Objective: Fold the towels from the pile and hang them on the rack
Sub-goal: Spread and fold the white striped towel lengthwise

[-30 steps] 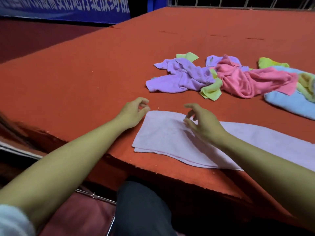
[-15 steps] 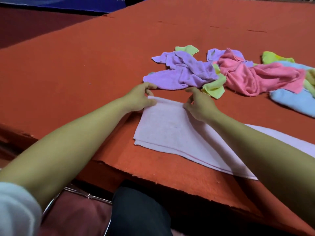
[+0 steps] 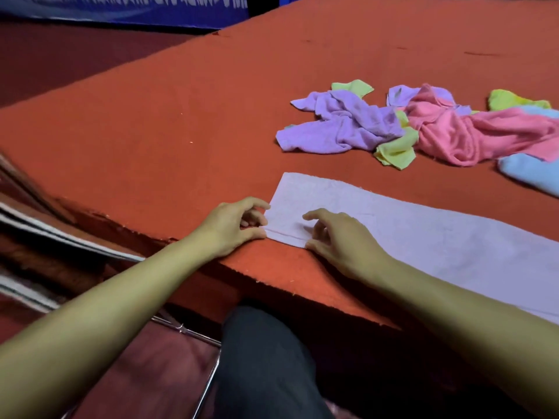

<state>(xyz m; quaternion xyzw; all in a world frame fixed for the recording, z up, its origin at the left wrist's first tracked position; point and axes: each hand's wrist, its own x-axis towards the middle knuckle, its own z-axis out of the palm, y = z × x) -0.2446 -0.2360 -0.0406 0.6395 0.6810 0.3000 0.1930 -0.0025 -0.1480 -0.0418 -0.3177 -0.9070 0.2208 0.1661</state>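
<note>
Red felt covers the counter (image 3: 181,116), with no container or rack in view. Our left hand (image 3: 233,228) pinches the pale lilac flat towel (image 3: 423,237) at its near left corner; our right hand (image 3: 338,237) rests curled on its near edge. We should match corners squarely. Beyond lies the crumpled pile of coloured towels (image 3: 423,128).
</note>
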